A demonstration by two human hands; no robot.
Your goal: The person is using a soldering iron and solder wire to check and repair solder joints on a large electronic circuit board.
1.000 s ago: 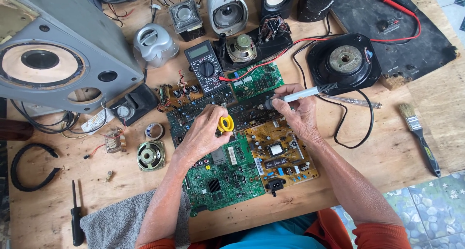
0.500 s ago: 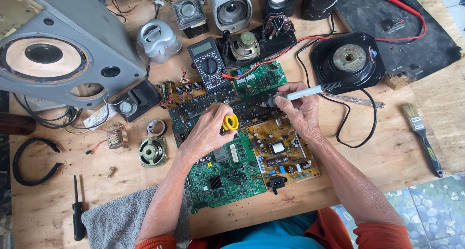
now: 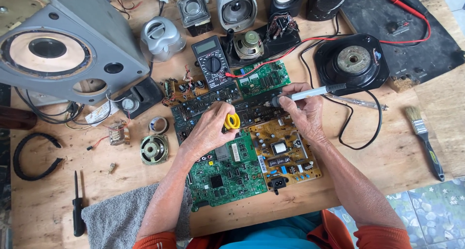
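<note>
Wood makes up the broad plank workbench (image 3: pixel 368 176) that carries everything I see from the head camera. Biggest on it is the grey box loudspeaker (image 3: pixel 63 50), lying tilted at the far left of the green circuit board (image 3: pixel 225 174), which I take as my landmark. That green board lies flat near the bench's front edge, touching the yellow-brown circuit board (image 3: pixel 286 154) on its right. Beyond the landmark runs a long dark circuit board (image 3: pixel 206 106), and beyond that stands the black digital multimeter (image 3: pixel 212 62). A grey cloth (image 3: pixel 116 220) lies just left of the landmark's near corner.

My left hand (image 3: pixel 208 133) rests over the landmark's far edge, thumb and forefinger pinching a small yellow spool of solder (image 3: pixel 232 121). My right hand (image 3: pixel 302 111), above the yellow-brown board, has its fingers curled tight round a white-handled soldering iron (image 3: pixel 310 92), the tip aimed left over the dark board, close to the spool.
</note>
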